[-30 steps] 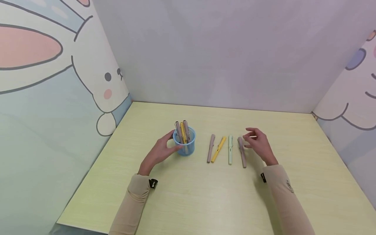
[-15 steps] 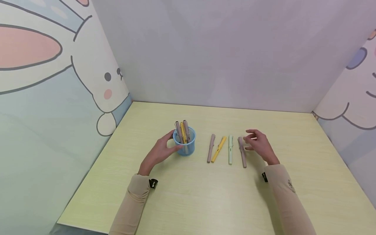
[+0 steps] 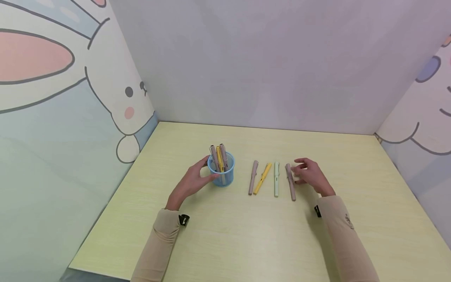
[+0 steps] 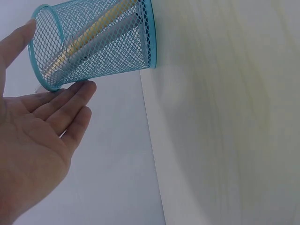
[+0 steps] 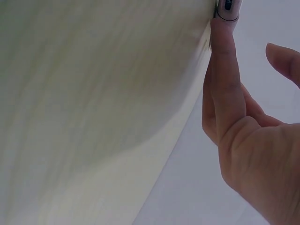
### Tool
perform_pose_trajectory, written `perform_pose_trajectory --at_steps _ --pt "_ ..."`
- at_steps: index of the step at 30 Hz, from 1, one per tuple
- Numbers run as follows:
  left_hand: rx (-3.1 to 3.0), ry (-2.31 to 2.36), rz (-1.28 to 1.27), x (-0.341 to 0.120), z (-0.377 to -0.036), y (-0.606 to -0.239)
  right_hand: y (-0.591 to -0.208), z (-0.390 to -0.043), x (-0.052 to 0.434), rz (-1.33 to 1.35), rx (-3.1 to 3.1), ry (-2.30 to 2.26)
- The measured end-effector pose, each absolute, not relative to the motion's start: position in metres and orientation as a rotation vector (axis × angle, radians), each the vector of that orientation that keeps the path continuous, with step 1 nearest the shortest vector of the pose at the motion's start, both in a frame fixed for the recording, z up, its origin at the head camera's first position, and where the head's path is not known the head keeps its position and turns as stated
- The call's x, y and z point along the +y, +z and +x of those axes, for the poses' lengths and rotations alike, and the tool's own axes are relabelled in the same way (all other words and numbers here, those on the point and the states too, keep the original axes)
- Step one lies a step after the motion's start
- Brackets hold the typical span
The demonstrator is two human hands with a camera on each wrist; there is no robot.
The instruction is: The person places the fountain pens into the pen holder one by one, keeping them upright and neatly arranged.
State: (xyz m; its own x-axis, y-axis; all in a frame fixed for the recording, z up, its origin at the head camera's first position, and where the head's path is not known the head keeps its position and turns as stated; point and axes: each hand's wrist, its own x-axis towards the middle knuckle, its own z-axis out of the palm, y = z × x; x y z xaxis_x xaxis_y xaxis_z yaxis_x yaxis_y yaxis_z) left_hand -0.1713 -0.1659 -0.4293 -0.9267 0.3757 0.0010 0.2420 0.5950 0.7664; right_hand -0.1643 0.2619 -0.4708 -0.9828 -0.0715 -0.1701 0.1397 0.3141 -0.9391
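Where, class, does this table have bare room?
Free: the pale yellow table between both beige sleeves, and its strip before the grey wall. Crowded: the middle, from the left hand at the blue mesh cup past slim mauve, yellow and green pens to the right hand.

Pale yellow table [image 3: 225, 243], blue mesh cup [image 3: 228, 179], row of four pens [image 3: 276, 181]

A lilac-grey wall [image 3: 260, 66] backs the pale yellow desk [image 3: 246, 239], with a cartoon rabbit [image 3: 118, 88] left, a cartoon figure [image 3: 431, 117] right.
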Motion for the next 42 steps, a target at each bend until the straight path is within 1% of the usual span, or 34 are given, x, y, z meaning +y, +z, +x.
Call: perform_pose_trajectory --at_steps 24,42 --pt "2.676 1.225 0.521 -0.166 -0.174 -0.429 -0.468 -0.174 0.254 0.163 2.36 -1.623" --pt "2.663 1.237 0.515 -0.166 -0.172 -0.43 -0.469 -0.173 0.245 0.172 2.406 -1.524"
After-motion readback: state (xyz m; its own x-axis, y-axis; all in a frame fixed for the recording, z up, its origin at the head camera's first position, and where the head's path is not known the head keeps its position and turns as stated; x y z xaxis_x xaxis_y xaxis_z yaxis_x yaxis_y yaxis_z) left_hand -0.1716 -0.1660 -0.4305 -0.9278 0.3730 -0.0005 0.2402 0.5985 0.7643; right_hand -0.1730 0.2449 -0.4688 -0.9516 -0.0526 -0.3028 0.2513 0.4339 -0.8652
